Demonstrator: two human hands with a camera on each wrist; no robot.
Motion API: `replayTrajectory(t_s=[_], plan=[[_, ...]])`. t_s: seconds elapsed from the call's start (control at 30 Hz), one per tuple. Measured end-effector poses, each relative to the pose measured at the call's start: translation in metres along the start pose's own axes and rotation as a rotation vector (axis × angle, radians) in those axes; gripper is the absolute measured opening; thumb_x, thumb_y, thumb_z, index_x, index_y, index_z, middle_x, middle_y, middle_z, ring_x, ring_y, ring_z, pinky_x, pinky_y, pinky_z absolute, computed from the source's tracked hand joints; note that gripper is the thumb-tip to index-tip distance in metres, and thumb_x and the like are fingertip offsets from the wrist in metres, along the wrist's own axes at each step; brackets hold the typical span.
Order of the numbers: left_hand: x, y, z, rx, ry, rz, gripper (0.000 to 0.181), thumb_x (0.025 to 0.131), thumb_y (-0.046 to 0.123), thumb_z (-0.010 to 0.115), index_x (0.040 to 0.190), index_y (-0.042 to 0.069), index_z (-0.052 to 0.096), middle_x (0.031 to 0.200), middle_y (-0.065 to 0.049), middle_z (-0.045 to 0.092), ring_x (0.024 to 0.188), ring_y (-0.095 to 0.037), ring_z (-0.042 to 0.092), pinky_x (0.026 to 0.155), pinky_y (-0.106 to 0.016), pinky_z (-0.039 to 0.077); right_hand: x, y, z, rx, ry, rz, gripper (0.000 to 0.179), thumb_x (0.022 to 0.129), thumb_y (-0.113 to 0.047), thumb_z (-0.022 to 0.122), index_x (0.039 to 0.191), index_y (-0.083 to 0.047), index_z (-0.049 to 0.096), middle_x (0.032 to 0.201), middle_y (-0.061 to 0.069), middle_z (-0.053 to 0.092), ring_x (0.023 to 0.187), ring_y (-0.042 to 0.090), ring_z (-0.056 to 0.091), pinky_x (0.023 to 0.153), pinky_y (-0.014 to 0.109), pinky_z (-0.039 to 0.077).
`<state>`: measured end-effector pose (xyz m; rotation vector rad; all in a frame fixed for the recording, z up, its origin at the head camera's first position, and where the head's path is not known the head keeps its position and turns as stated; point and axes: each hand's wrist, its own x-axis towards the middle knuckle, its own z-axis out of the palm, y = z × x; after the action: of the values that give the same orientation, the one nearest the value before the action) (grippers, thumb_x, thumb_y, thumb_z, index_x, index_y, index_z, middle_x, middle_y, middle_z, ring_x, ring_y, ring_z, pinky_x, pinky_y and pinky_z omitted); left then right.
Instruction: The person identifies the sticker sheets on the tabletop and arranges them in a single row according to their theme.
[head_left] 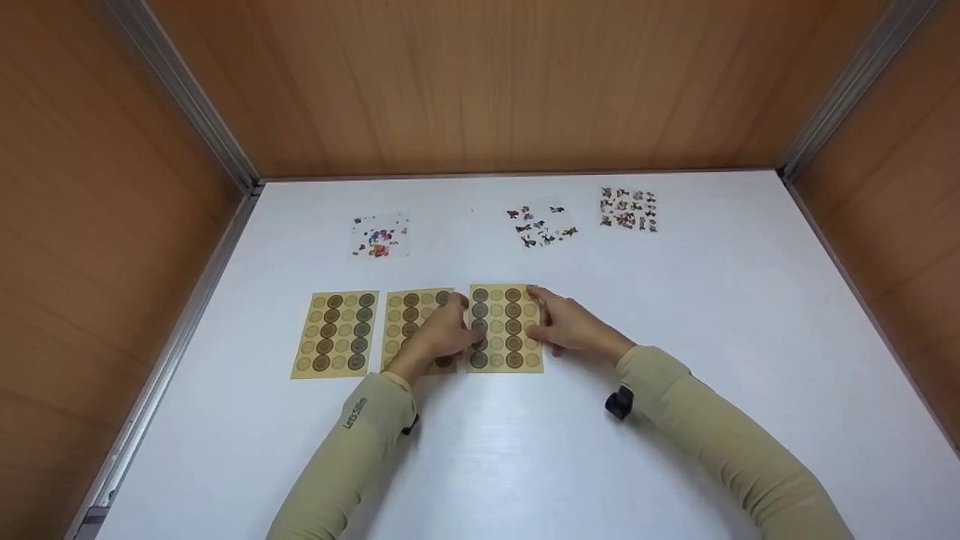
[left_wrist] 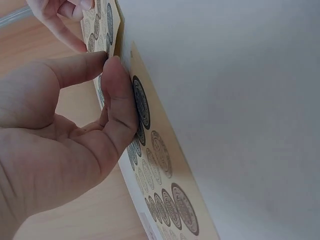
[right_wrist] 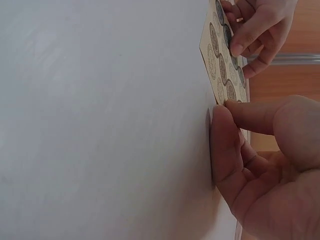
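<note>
A tan sheet of round stickers point(head_left: 496, 330), in columns of dark and pale circles, is between my hands in the head view. My left hand point(head_left: 442, 331) pinches its left edge with thumb and fingertip; the left wrist view shows the thumb point(left_wrist: 82, 67) over that edge. On the opposite side my right hand point(head_left: 574, 326) pinches the right edge, close over the table in the right wrist view. Partly under my left hand lies a second such sheet point(head_left: 410, 315), its right part hidden. Further left, a third matching sheet point(head_left: 337, 334) lies flat.
Behind the tan sheets lie three clear sheets of small colourful stickers: one at left point(head_left: 381, 237), one near the middle point(head_left: 541, 226) and one at right point(head_left: 628, 210). Wood-grain panels point(head_left: 480, 90) with metal corner strips enclose the white table point(head_left: 510, 465) at the back and sides.
</note>
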<state>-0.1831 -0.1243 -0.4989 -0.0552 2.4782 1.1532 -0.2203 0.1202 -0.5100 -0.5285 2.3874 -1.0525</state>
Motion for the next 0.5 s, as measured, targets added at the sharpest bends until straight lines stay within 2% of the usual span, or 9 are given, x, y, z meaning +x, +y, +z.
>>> replayTrajectory(t_s=[0.3,0.5], plan=[[0.0020,-0.0048,-0.0045,0.012,-0.027,0.012,0.063,0.094,0.023,0.074,0.145,0.010,0.039,0.091,-0.009,0.059,0.066,-0.018,0.059,0.055,-0.030,0.049,-0.0015,-0.0023,-0.0024,0.038,-0.019,0.016,0.077,0.099,-0.016,0.068,0.162,-0.011,0.024,0.080,0.007,0.066,0.052,0.016,0.060,0.049,0.028,0.052],[0.0024,-0.0078,-0.0063,0.000,-0.036,0.033,0.065,0.093,0.021,0.076,0.145,0.009,0.038,0.089,-0.008,0.058,0.062,-0.017,0.057,0.052,-0.029,0.047,-0.0017,-0.0040,-0.0006,0.010,-0.021,0.024,0.075,0.099,-0.016,0.066,0.162,-0.014,0.025,0.081,0.008,0.065,0.052,0.016,0.061,0.049,0.028,0.052]])
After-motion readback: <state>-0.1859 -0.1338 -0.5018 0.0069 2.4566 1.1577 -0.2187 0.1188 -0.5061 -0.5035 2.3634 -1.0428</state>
